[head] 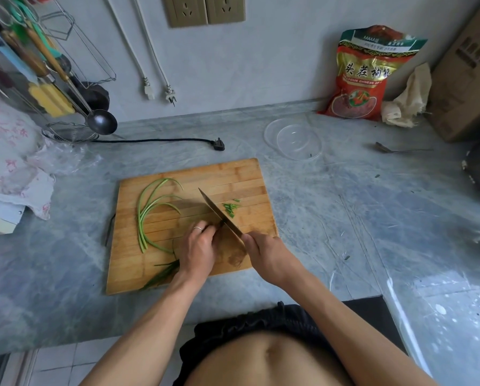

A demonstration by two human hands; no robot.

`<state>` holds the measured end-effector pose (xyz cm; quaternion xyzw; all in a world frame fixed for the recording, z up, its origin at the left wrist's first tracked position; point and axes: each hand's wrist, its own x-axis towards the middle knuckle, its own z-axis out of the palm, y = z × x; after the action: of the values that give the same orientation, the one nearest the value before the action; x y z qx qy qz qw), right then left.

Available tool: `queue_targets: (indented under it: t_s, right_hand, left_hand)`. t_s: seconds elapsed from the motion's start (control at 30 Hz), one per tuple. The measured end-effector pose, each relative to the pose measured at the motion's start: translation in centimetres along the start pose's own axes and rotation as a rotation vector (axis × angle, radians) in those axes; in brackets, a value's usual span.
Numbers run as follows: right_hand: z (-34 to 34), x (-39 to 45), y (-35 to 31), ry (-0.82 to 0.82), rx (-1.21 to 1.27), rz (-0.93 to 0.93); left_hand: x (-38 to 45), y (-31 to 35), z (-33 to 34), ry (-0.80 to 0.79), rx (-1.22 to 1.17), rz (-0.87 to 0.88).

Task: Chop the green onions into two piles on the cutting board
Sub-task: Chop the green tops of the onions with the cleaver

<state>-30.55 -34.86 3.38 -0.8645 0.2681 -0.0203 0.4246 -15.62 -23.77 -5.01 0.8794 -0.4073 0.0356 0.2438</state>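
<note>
— While we chopped, what were our hands doing?

— Our right hand was wrapped tight round the handle of the knife, blade angled away from us toward the far left of the cutting board. Our left hand was curled down on a bunch of green onions, fingertips tucked beside the blade, we judged so the stalks would not roll and the knuckles could guide the cut.

— And which way did the onions lie?

— That bunch ran from the board's near left edge under our palm toward the knife, crossing the blade. More uncut stalks lay near the left side, long axis pointing away from us, tips curling right. A small pile of chopped pieces sat just right of the blade; only one pile showed.
</note>
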Motion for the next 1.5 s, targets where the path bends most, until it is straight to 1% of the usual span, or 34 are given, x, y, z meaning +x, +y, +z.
queue_targets:
  t_s: [0.07, 0.2, 0.3, 0.63, 0.87, 0.97, 1.13, 1.23, 1.5]
  right_hand:
    - [0.0, 0.0, 0.0, 0.005, 0.006, -0.001]
    - [-0.1, -0.3, -0.3, 0.012, 0.012, -0.005]
    - [-0.1, -0.7, -0.5, -0.003, 0.006, -0.010]
    - [0.2, -1.0, -0.5, -0.022, -0.052, 0.020]
    - [0.4, -1.1, -0.2, -0.002, -0.116, 0.005]
    - [1.0, -1.2, 0.1, 0.011, -0.159, 0.010]
    - [1.1, -0.9, 0.1, 0.018, -0.138, 0.019]
    - [1.3, -0.7, -0.4, 0.016, -0.156, 0.026]
    - [1.4, -1.0, -0.2, 0.009, -0.181, 0.032]
  left_hand:
    - [-0.2, -0.1, 0.1, 0.006, -0.023, -0.016]
    - [-0.2, 0.5, -0.2, 0.039, -0.080, -0.121]
    - [0.0, 1.5, -0.7, 0.055, -0.110, -0.162]
    - [0.1, 1.3, -0.5, 0.055, -0.156, -0.185]
    - [0.0, 0.9, -0.2, 0.097, -0.190, -0.219]
    - [-0.1, 0.9, 0.1, 0.087, -0.210, -0.233]
    - [0.0, 1.0, 0.3, 0.078, -0.219, -0.258]
    - [-0.1, 1.0, 0.1, 0.100, -0.221, -0.237]
    - [-0.2, 0.6, 0.6, 0.080, -0.199, -0.274]
